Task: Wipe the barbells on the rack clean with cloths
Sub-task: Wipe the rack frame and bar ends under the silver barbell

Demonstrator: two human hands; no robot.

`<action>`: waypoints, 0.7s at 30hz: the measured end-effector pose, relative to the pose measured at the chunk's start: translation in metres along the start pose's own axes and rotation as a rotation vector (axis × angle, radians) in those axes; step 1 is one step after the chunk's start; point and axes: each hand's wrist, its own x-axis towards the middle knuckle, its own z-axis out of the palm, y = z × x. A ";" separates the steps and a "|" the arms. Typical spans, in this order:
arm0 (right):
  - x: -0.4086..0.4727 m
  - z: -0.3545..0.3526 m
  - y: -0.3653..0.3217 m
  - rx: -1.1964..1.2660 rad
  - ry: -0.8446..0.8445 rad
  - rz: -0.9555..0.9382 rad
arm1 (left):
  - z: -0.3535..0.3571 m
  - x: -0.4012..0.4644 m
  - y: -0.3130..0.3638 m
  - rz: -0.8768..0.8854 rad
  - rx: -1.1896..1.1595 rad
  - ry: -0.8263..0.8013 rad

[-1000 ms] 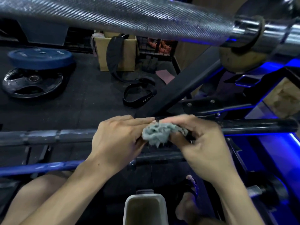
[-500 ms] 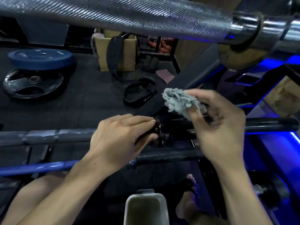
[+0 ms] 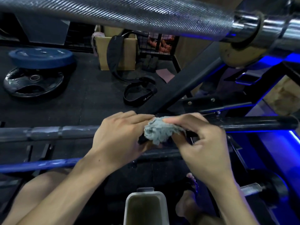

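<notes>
A dark barbell (image 3: 48, 133) lies across the rack at mid height, its black sleeve (image 3: 259, 123) reaching right. My left hand (image 3: 120, 137) is wrapped over the bar just left of its collar. My right hand (image 3: 201, 143) pinches a crumpled grey cloth (image 3: 160, 131) and presses it down on the collar, right beside my left fingertips. The collar itself is hidden under cloth and fingers. A knurled silver barbell (image 3: 129, 12) runs across the top of the view, very close. A blue bar (image 3: 40, 164) lies lower, below my left wrist.
Black rack beams (image 3: 186, 88) cross diagonally behind the hands. On the floor sit a blue plate (image 3: 40, 57) over a black plate (image 3: 32, 82), a cardboard box (image 3: 116, 52) and a black belt (image 3: 139, 93). A grey container (image 3: 146, 207) stands below, my sandalled foot (image 3: 186, 200) beside it.
My right hand had lifted the cloth up off the bar half a second ago; now it has brought it back down onto the collar. My left hand kept its grip.
</notes>
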 end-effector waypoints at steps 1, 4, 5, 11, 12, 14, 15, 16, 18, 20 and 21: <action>0.006 0.004 0.002 -0.013 0.029 -0.005 | 0.000 0.000 0.000 -0.003 0.011 -0.010; 0.026 0.017 0.003 -0.102 0.068 0.053 | 0.001 0.000 0.000 -0.031 0.055 -0.043; 0.026 0.017 0.003 -0.100 0.052 0.058 | 0.000 0.001 0.001 -0.042 0.053 -0.044; 0.009 -0.012 0.003 0.172 -0.126 0.030 | -0.004 0.000 -0.002 -0.041 0.022 -0.044; 0.012 -0.012 0.005 0.207 -0.069 0.031 | -0.005 0.000 -0.001 -0.040 0.025 -0.055; 0.023 -0.010 0.009 0.256 0.106 0.046 | -0.006 0.001 0.000 -0.039 0.047 -0.104; 0.029 -0.007 0.012 0.275 0.163 0.063 | -0.006 0.001 0.000 -0.038 0.067 -0.118; 0.033 -0.002 0.013 0.283 0.182 0.080 | -0.006 0.001 0.001 -0.038 0.092 -0.116; 0.035 0.008 0.013 0.242 0.116 0.107 | -0.004 0.002 0.002 -0.046 0.124 -0.100; 0.031 0.014 0.013 0.172 -0.008 0.104 | -0.002 0.002 0.003 -0.047 0.152 -0.097; 0.028 0.014 0.012 0.149 -0.049 0.095 | -0.002 0.003 0.003 -0.052 0.158 -0.105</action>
